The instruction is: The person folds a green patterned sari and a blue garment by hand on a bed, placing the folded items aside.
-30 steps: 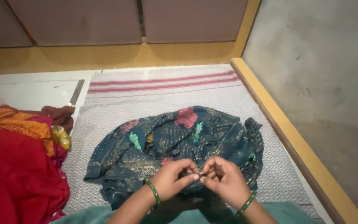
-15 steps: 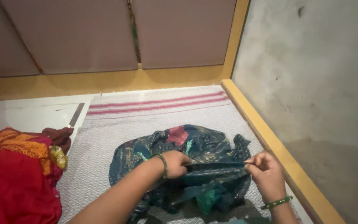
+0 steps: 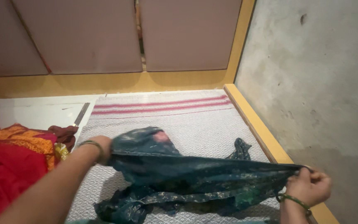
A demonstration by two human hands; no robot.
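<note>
Teal printed cloth stretches left-to-right (slightly sagging), pinched between left hand and right hand.

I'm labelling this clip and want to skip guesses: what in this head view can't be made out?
- Left hand: its fingers are buried in the dark teal patterned cloth, so the grip is hidden.
- Right hand: fingertips curl round the cloth's edge; the bottom frame edge cuts the wrist.
- Cloth: motion blur smears its print.
- Metal ruler: its lower end is covered by the maroon fabric.
- Red and orange fabric pile: cut off by the left edge.
</note>
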